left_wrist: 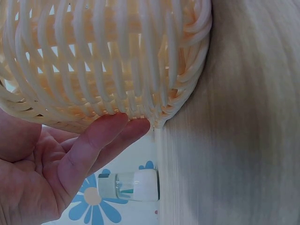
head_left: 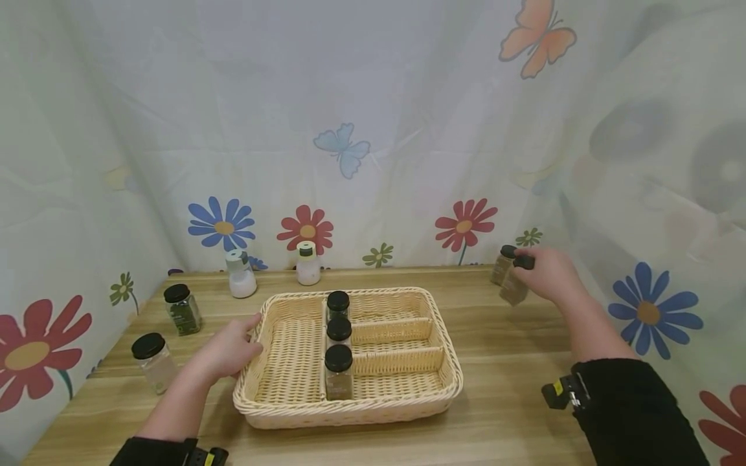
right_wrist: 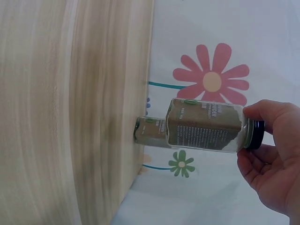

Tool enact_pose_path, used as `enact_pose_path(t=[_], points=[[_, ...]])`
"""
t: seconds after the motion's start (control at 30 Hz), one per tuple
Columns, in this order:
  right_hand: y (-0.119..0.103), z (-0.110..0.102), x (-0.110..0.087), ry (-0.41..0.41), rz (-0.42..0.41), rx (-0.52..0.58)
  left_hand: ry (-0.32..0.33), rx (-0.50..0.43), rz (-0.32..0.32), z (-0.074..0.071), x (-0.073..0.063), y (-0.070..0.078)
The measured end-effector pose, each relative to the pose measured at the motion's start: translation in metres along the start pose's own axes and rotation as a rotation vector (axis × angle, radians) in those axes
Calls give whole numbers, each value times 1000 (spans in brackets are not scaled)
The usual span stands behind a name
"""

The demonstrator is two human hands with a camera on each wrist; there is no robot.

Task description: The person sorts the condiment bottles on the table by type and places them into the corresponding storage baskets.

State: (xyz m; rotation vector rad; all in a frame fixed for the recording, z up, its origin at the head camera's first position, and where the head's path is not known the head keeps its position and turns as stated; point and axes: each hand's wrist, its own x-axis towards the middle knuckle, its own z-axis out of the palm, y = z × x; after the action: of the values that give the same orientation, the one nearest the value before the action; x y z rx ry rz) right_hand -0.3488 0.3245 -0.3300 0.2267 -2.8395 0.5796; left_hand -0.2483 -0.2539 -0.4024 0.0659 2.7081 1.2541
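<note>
My right hand (head_left: 548, 275) pinches a spice jar of brown powder (right_wrist: 206, 125) by its black lid, at the back right of the table. The jar is tilted in the head view; whether its base is off the wood I cannot tell. A similar jar (right_wrist: 152, 131) stands just behind it. At the left, my left hand (head_left: 233, 346) holds the rim of a wicker basket (head_left: 350, 409), fingers (left_wrist: 101, 136) against the outer wall. Three black-lidded jars stand in a row in the basket beside its divider, the nearest jar (head_left: 339, 372) holding brown contents.
Left of the basket stand a jar of green flakes (head_left: 183, 310) and a pale jar (head_left: 156, 362). Two white-based shakers, a left shaker (head_left: 241, 275) and a right shaker (head_left: 307, 264), stand behind it. A flowered curtain (head_left: 396, 181) encloses the wooden table (head_left: 495, 382).
</note>
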Motion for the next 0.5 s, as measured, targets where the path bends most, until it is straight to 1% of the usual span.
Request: enact_pose_path(t=[0.2,0.37,0.5], points=[[-11,-2,0,6,-20,4,0,2,-12,0,-2,2],[-21,-2,0,31,-44,9,-2,-8,-12,0,-2,3],[-29,-3,1,33,-55,5,1,7,5,0,-1,2]])
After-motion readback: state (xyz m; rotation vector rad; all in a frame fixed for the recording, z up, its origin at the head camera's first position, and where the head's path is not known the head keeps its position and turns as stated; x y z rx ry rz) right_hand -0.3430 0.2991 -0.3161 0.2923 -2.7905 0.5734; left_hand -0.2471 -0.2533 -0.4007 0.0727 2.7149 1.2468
